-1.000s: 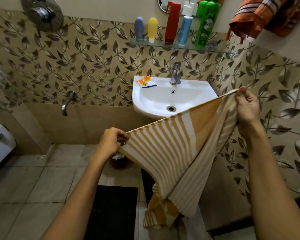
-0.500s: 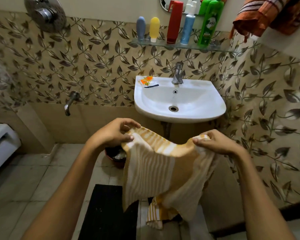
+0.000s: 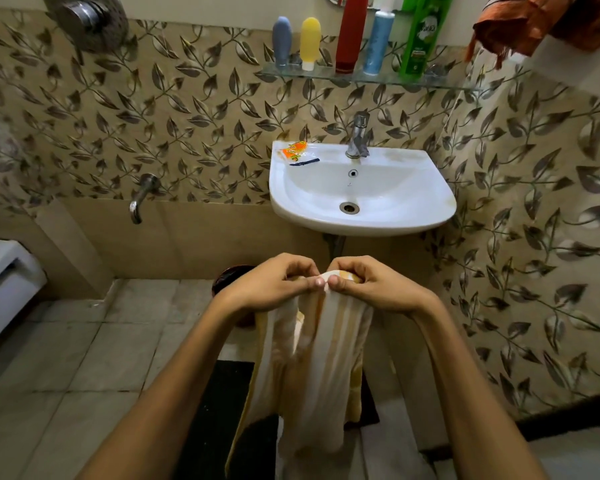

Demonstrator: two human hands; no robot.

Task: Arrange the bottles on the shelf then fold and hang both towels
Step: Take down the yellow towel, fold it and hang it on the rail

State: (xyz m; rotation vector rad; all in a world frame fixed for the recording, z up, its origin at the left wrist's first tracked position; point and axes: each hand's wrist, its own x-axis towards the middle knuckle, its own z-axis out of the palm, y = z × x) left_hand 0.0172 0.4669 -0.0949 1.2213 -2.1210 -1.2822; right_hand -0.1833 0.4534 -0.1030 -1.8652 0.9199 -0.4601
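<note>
Left hand (image 3: 274,285) and right hand (image 3: 371,285) are pinching the top corners of the striped towel (image 3: 312,362) together below the sink (image 3: 361,220), the rest hanging toward the floor. Risk: uneven edges may be skewing the fold, or a corner slipping free.

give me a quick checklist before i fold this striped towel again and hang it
1. Left hand grips the towel's top edge: ok.
2. Right hand grips it too: ok.
3. Corners matched evenly: cannot tell, fingers cover them.
4. Striped towel hangs flat: not ok, it is bunched.
5. Lower end off the floor: cannot tell.
6. Bottles upright on the glass shelf: ok.
</note>
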